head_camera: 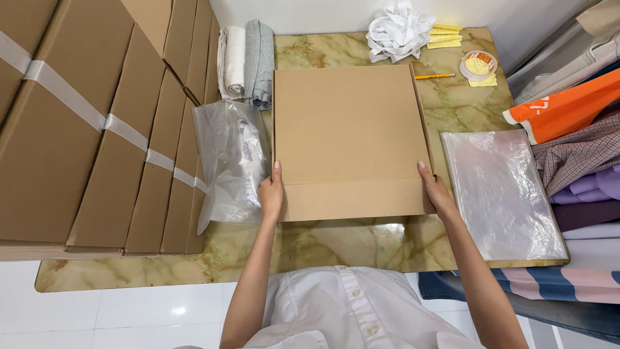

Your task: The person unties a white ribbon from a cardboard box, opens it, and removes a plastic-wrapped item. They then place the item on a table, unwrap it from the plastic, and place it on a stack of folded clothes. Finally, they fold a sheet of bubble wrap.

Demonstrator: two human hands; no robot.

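From the head camera I look straight down on a flat cardboard box [349, 139] lying at the centre of a green-veined marble table [323, 245]. My left hand [271, 192] grips the box's near left corner, fingers wrapped around the edge with the thumb on top; my right hand [436, 191] holds the near right corner the same way — both closed on the cardboard, pressing it flat to the table. A fold line runs across the box just above my hands.

At nine o'clock from the box, touching its left edge, lies a clear plastic bag [229, 161] with something white inside (I cannot tell what). Farther out at nine stands a bundle of flattened cartons [84, 129] bound with white strapping. At eleven o'clock sit folded cloths [245, 61], white and grey. At twelve o'clock there is crumpled white strapping [397, 29], beside it yellow slips [445, 35]. At one o'clock lie a yellow pencil [434, 76] and a tape roll [478, 64]. At three o'clock — just apart from the box — rests a stack of clear plastic bags [500, 190], and beyond it piled garments [575, 129].
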